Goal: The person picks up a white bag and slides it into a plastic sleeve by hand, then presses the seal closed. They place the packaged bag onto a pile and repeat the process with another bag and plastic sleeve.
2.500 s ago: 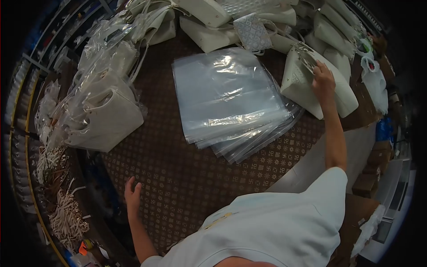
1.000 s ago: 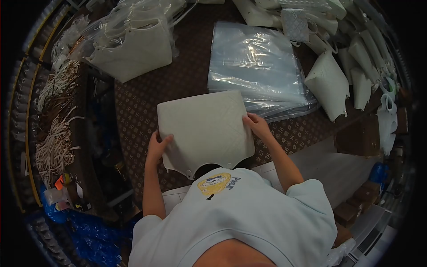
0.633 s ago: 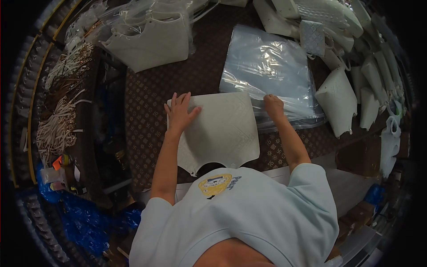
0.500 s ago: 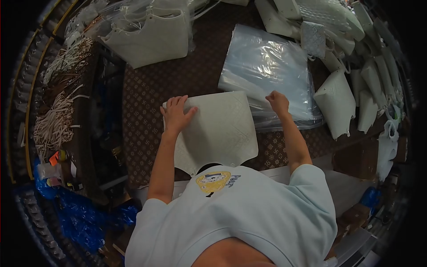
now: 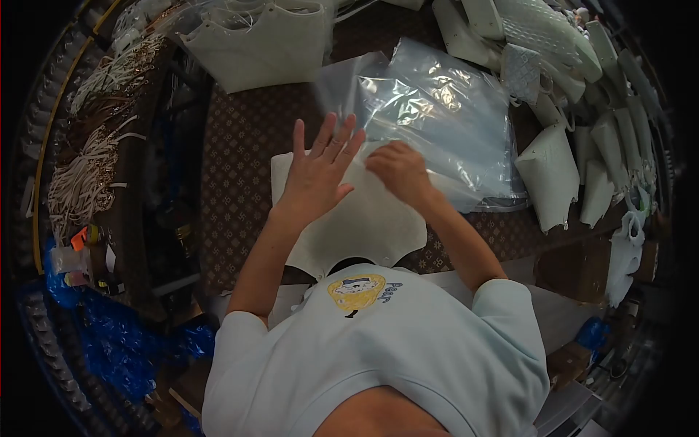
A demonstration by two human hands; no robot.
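A white bag (image 5: 357, 226) with an embossed surface lies flat on the patterned table, close to my body. Over its upper left part is my left hand (image 5: 317, 175), open, with its fingers spread and stretched forward. My right hand (image 5: 398, 171) is closed at the near left edge of a clear plastic bag (image 5: 349, 80), which is drawn out leftward from the stack. Its fingertips are partly hidden, but the film runs into them. The stack of clear plastic bags (image 5: 451, 124) lies at the right, beyond the white bag.
Another white bag (image 5: 255, 47) stands at the back left, wrapped in clear film. Several white bags (image 5: 550, 175) crowd the right side. Bundles of straps (image 5: 91, 175) hang at the left, above blue plastic (image 5: 116, 349). The brown patterned table (image 5: 233, 160) lies underneath.
My right hand has moved left from the stack to above the white bag, and a plastic bag has shifted left with it. My left hand has lifted off the white bag's edge and spread its fingers.
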